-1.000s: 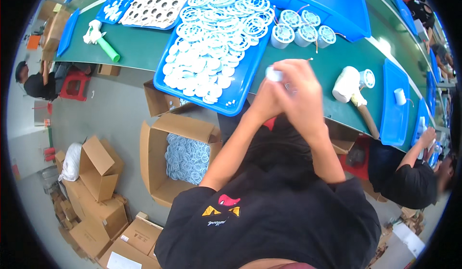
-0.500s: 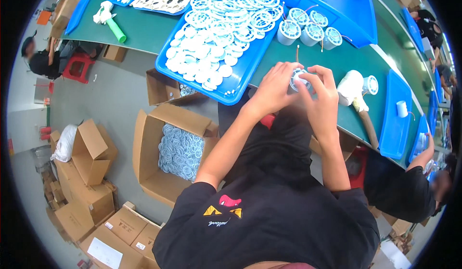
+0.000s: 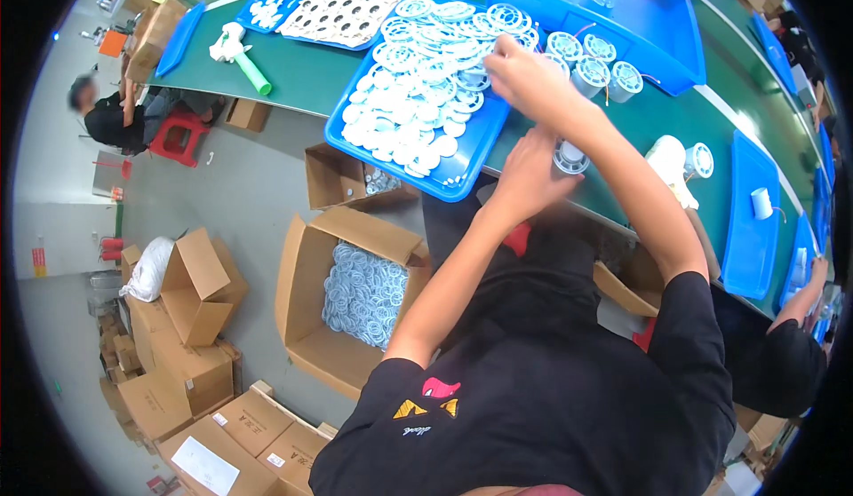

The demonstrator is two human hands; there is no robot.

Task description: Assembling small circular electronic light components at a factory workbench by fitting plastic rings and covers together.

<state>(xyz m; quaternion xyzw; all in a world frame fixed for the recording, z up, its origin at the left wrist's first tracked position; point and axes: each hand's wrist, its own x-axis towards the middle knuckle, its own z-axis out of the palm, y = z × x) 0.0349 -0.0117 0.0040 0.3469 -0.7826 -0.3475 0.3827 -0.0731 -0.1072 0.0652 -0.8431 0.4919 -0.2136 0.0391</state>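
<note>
My left hand [image 3: 531, 181] is closed around a white cylindrical part [image 3: 569, 157] with a spoked round top, held at the table's near edge. My right hand [image 3: 529, 79] reaches across to the right side of a blue tray [image 3: 458, 185], its fingers pinched together among the parts there. Whatever those fingers hold is hidden. Heaped in that tray are white spoked rings [image 3: 418, 52] and small white discs [image 3: 391, 127]. Several similar white cylinders [image 3: 590, 76] with thin wires stand just right of my right hand, partly covered by it.
A white-headed mallet [image 3: 666, 160] lies on the green table [image 3: 293, 83] at right, beside another cylinder [image 3: 699, 159]. A green-handled hammer [image 3: 252, 74] lies far left. Blue bins [image 3: 680, 34] stand behind. An open carton [image 3: 298, 309] of rings sits on the floor. Other people work at both sides.
My right hand has left the cylinder and moved left and away to the ring tray. My left hand keeps the cylinder near the table edge. The whole view has shifted slightly.
</note>
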